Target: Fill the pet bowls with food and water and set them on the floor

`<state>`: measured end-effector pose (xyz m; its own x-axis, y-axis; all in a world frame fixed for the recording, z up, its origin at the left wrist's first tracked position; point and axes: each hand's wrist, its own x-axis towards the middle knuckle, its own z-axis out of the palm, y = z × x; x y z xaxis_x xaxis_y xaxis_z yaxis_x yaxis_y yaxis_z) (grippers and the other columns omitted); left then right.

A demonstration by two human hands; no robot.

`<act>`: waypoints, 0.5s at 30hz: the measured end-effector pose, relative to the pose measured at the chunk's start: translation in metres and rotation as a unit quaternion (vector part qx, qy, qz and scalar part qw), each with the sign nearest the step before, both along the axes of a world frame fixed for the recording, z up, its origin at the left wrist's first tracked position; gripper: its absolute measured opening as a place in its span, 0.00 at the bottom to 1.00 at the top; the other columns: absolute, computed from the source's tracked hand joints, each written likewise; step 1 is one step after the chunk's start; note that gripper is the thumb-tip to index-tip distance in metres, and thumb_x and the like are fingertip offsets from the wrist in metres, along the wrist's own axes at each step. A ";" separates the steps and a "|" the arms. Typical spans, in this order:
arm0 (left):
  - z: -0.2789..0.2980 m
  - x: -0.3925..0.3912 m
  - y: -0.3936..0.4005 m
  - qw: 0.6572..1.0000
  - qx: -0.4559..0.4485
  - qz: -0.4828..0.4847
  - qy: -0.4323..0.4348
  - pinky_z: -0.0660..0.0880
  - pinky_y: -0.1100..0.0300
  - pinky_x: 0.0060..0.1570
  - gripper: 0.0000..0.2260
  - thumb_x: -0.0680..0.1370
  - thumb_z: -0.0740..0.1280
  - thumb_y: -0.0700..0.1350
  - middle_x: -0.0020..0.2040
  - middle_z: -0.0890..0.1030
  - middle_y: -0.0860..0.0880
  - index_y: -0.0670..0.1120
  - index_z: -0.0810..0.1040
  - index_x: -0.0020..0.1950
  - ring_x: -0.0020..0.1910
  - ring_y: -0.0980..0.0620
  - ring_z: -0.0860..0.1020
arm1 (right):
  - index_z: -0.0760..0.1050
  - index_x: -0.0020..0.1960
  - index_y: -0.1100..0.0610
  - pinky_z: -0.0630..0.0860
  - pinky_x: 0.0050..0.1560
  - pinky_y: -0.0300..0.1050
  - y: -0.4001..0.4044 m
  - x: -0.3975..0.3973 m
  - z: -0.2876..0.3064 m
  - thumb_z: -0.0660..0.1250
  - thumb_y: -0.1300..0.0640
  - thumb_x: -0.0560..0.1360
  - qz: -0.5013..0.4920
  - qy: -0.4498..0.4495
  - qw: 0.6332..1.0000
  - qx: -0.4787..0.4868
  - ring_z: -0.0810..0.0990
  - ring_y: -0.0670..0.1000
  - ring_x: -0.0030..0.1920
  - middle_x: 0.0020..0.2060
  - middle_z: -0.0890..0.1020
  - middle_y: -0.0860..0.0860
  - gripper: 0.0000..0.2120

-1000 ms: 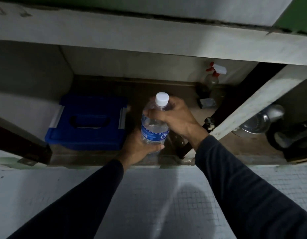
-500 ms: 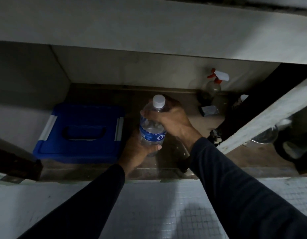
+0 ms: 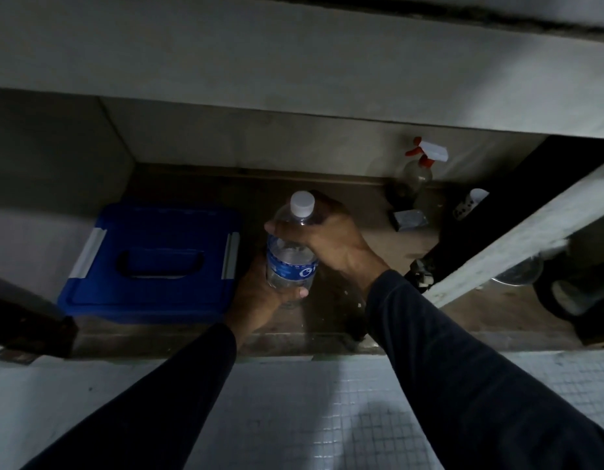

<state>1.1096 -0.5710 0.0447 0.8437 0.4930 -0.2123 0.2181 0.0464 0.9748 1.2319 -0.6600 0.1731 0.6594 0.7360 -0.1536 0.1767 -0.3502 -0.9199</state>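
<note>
**Both hands on the bottle, low in the cupboard**

A clear bottle [image 3: 291,252] with a white cap [image 3: 302,204] and a blue label stands roughly upright, leaning a little, over the brown shelf [image 3: 368,205] inside an open cupboard under a pale counter slab. It sits about midway along the shelf, nearer the front edge than the back wall. Whether its base touches the shelf cannot be told, as the lower hand hides it.

The left hand [image 3: 260,293] cups the bottle's lower part from the front, fingers wrapped round it with the thumb tip showing at the right of the label. The right hand [image 3: 327,232] grips the bottle's shoulder just below the cap, fingers curled round the far side. Both arms wear dark sleeves and reach in over the shelf's front edge.

Just beside the bottle, toward the shelf's left end, lies a blue box [image 3: 151,262] with a recessed handle in its lid and pale clips at either side. At the back right corner stands a spray bottle [image 3: 417,167] with a white and red trigger head; a small pale block [image 3: 409,219] lies in front of it. A pale slanted post [image 3: 517,235] crosses the right end, with dim metal ware behind it, too dark to name. A tiled floor [image 3: 327,418] runs along below the shelf.
</note>
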 end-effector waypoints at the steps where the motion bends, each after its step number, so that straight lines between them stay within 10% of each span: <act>1: -0.001 0.000 0.001 1.000 0.015 -0.005 0.001 0.77 0.59 0.63 0.45 0.62 0.86 0.52 0.68 0.79 0.59 0.57 0.70 0.75 0.67 0.59 0.78 | 0.78 0.51 0.45 0.79 0.40 0.34 -0.001 -0.001 0.000 0.81 0.39 0.62 0.002 -0.002 1.000 0.001 0.84 0.39 0.44 0.44 0.86 0.40 0.22; 9: 0.013 -0.006 -0.005 0.999 0.035 0.015 0.030 0.78 0.59 0.62 0.38 0.68 0.81 0.39 0.64 0.81 0.57 0.53 0.70 0.75 0.61 0.61 0.80 | 0.79 0.57 0.48 0.83 0.54 0.45 -0.012 -0.006 -0.001 0.83 0.48 0.64 -0.007 0.006 0.999 0.030 0.85 0.43 0.49 0.50 0.86 0.44 0.24; 15: 0.036 -0.017 -0.003 0.998 0.060 0.014 0.034 0.75 0.49 0.68 0.31 0.74 0.78 0.39 0.67 0.79 0.57 0.61 0.69 0.68 0.67 0.55 0.77 | 0.75 0.63 0.44 0.77 0.48 0.28 -0.036 -0.017 0.002 0.83 0.49 0.65 -0.004 -0.016 0.999 0.035 0.80 0.32 0.52 0.53 0.82 0.38 0.29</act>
<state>1.0930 -0.5737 0.0809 0.8146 0.5418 -0.2073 0.2851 -0.0626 0.9565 1.2153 -0.6955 0.1754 0.6695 0.7384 -0.0813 0.2031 -0.2873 -0.9361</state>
